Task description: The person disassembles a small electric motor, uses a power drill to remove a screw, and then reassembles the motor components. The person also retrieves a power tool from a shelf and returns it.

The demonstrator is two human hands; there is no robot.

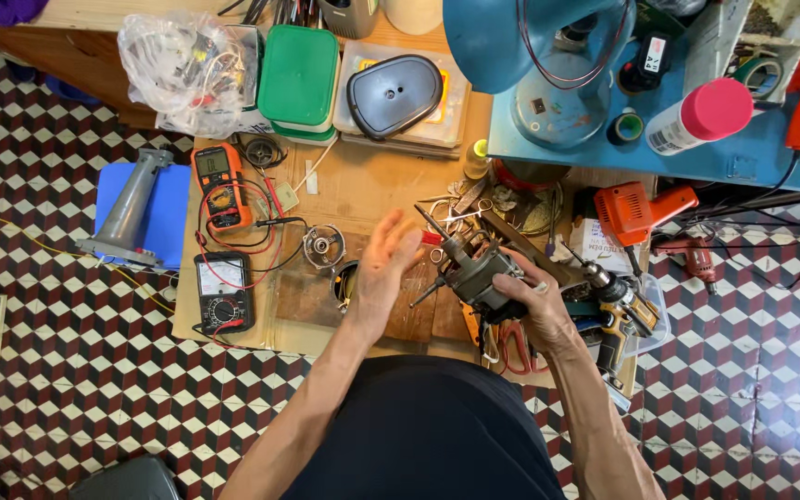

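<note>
My right hand grips a grey metal motor, boxy w/ a thin shaft poking out, held just above the wooden board at the bench centre. My left hand is open, fingers flat & spread, empty, just beside the motor. Orange meter & black meter sit left, red leads looped.

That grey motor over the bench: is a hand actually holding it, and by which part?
Yes. The right hand grips the small motor around its grey body, shaft pointing away. The left hand is open beside it, holding nothing.
</note>
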